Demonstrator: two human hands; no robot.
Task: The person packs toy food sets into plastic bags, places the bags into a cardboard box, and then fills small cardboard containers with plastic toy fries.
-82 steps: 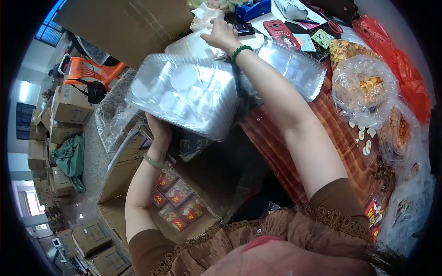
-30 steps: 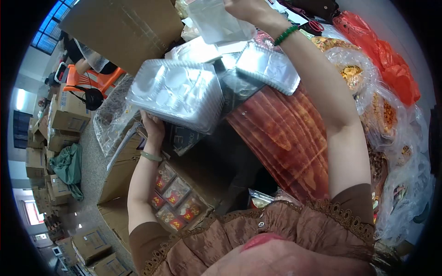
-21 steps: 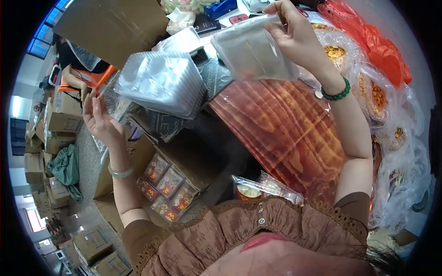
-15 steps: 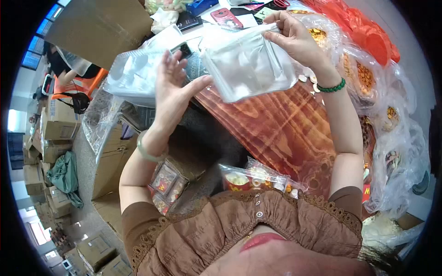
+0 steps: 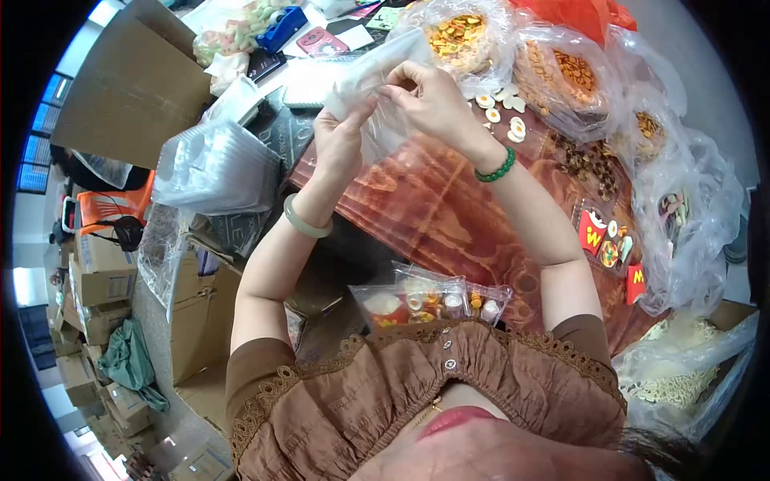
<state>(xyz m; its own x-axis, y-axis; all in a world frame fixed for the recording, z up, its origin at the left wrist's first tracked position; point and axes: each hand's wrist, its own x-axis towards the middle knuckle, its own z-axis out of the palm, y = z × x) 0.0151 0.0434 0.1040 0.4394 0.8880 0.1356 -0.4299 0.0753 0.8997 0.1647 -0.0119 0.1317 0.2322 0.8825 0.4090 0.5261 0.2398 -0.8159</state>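
Over the far left part of the wood-patterned table [image 5: 449,208], a clear plastic bag [image 5: 385,138] hangs between my two hands. My left hand [image 5: 340,143], below a pale bangle, pinches its near left side with thumb and fingers. Fingers closed, my right hand [image 5: 433,103] grips the film a little further right, above a green bead bracelet. The fingertips of both hands are close together. A stack of clear plastic trays [image 5: 215,167] stands left of my left hand. Small fried-egg pieces [image 5: 516,130] lie right of my right hand.
Filled clear packets [image 5: 433,298] lie at the near table edge against my chest. Open bags of small orange pieces [image 5: 565,72] line the right side, near a filled tray [image 5: 601,236]. A blue tape dispenser [image 5: 281,27] sits at the back. Cardboard boxes [image 5: 104,268] stand left.
My left hand, spread and empty before, has moved to the bag and closed on it. My right hand has come left and lower with the bag. The view has shifted to the right.
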